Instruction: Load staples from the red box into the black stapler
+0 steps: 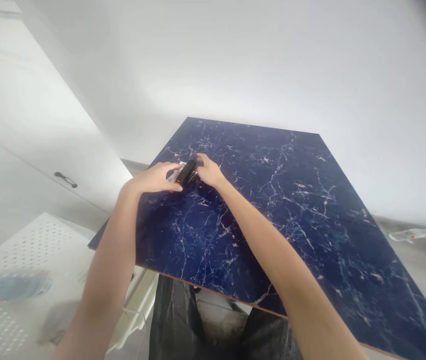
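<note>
A small black block-shaped item [186,173] lies at a slant on the left part of a dark blue marble-patterned table [273,200]. There is some orange at its near end, and white printed wrapping shows along its left side. My left hand [152,179] curves around it from the left, thumb at the near end and fingers by the wrapping. On the other side is my right hand [210,172], its index finger stretched out past the far end and its other fingers partly hidden. Something shiny shows between the item and my right hand, too small to name.
A white cabinet with a dark handle [65,180] stands to the left. Below it, a clear plastic bottle [13,289] lies on a white perforated surface [36,240]. Crumpled clear plastic [419,235] lies beyond the table's right edge. A white wall rises behind the table.
</note>
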Tool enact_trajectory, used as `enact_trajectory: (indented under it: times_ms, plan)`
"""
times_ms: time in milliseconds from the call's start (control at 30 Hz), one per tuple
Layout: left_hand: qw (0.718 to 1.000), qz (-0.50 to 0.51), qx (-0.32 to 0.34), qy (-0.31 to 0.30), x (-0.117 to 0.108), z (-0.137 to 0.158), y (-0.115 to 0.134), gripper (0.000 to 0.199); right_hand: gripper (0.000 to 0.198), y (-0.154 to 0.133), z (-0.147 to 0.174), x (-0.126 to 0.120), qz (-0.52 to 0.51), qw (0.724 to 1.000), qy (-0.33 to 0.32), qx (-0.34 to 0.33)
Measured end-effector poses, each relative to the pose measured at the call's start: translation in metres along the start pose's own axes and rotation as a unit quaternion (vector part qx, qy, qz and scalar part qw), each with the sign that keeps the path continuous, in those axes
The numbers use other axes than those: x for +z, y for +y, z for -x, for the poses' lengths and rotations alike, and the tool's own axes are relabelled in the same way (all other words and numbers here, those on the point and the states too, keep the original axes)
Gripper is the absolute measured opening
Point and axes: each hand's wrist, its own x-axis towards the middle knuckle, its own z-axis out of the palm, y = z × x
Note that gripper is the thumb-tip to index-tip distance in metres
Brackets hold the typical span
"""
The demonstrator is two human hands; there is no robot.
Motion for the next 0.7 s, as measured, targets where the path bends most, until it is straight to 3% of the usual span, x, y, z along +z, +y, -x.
enact_trajectory:
  times_ms: [167, 367, 700]
  plan:
    - [1.0, -0.006, 0.007, -0.024, 0.005, -0.007, -0.006, 0.06, 0.036, 0.015, -0.006, -0.011, -0.009, 0.993, -0.089, -0.082]
    - [0.998, -0.007, -0.054, -0.045, 0.002, -0.011, -0.01, 0.05, 0.031, 0.028, -0.013, -0.022, -0.044, 0.988, -0.119, -0.092]
    - [0.997, -0.006, -0.045, -0.065, 0.002, -0.011, -0.016, 0.054, 0.037, 0.046, -0.031, -0.02, -0.021, 0.997, -0.053, -0.05]
